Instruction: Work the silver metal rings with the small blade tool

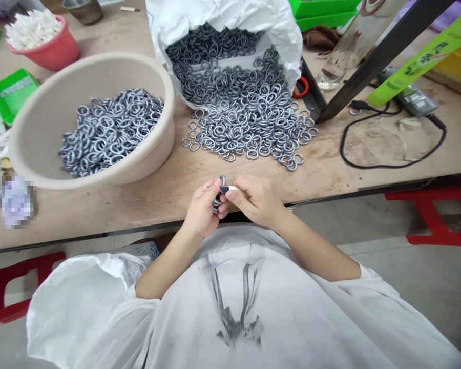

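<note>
At the table's front edge my left hand point(203, 209) is closed around a few grey rings point(216, 203), with one ring upright above the fingers. My right hand point(259, 200) grips a small knife-like tool point(225, 189) with a cream handle and a dark end. That dark end lies against the rings at my left fingertips; its exact shape is partly hidden. Beyond my hands, a heap of loose grey rings point(249, 128) spills from a white sack point(226, 13) lying on its side. More grey rings point(113, 130) fill part of a beige basin point(26, 154) on the left.
A pink bowl point(57, 56) of white pieces and a green tray point(15, 95) stand at the left. A dark metal post point(372, 66), red-handled scissors point(301, 88), a glass jar point(349, 51) and a black cable point(392, 166) are at right. Red stools point(438, 220) flank me below.
</note>
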### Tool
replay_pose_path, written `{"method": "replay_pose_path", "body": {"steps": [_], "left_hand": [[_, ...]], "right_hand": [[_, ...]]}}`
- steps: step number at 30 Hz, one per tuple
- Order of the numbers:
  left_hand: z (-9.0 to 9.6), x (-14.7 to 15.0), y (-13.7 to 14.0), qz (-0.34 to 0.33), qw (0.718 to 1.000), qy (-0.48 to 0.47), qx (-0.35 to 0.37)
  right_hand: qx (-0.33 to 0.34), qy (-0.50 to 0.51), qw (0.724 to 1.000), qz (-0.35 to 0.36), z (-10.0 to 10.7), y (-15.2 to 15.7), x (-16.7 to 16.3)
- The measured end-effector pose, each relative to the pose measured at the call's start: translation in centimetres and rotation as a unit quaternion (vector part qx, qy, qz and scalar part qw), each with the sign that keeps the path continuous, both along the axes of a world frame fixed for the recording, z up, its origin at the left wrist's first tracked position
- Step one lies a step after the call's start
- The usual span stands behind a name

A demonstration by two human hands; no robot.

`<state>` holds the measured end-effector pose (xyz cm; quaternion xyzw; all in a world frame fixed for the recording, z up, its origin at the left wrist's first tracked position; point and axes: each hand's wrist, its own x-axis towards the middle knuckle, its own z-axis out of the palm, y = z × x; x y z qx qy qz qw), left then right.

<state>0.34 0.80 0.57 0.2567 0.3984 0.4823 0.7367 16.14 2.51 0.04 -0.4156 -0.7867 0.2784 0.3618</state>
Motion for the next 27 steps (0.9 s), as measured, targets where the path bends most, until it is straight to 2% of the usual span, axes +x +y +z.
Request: {"method": "replay_pose_path", "body": {"steps": [4, 11, 13, 16, 18, 22, 24, 25, 27], "left_hand": [[-0.1, 0.2, -0.2, 0.003, 1.000, -0.006, 0.002], [-0.3, -0.1, -0.7, -0.042, 0.999, 0.010, 0.032], [-0.4, -0.4, -1.1, -0.093, 0.994, 0.022, 0.058], [-0.3, -0.8, -1.5, -0.141, 0.987, 0.026, 0.077], [-0.3, -1.1, -1.3, -0.114, 0.991, 0.026, 0.070], [-0.3, -1.6, -0.3, -0.048, 0.996, 0.044, 0.053], [-0.4, -1.8, 0.3, -0.027, 0.998, 0.049, 0.032], [-0.5, -1.8, 0.5, -0.016, 0.999, 0.048, 0.020], [-0.7, -1.7, 0.8, 0.004, 0.999, 0.044, 0.000]], "right_hand": [[0.019, -0.006, 1.000, -0.010, 0.3, -0.3, -0.1], [-0.014, -0.002, 1.000, 0.020, 0.0, 0.1, 0.3], [-0.035, -0.039, 0.998, -0.024, -0.6, 1.3, 0.8], [-0.047, -0.165, 0.970, -0.173, -1.1, 3.7, 1.6], [-0.047, -0.246, 0.939, -0.237, -1.2, 5.1, 1.9], [-0.065, -0.317, 0.911, -0.255, -1.0, 6.6, 2.1], [-0.068, -0.300, 0.915, -0.260, -1.0, 6.8, 2.2], [-0.072, -0.269, 0.926, -0.255, -1.0, 6.6, 2.3], [-0.099, -0.139, 0.962, -0.212, -1.0, 5.9, 2.4]]}}
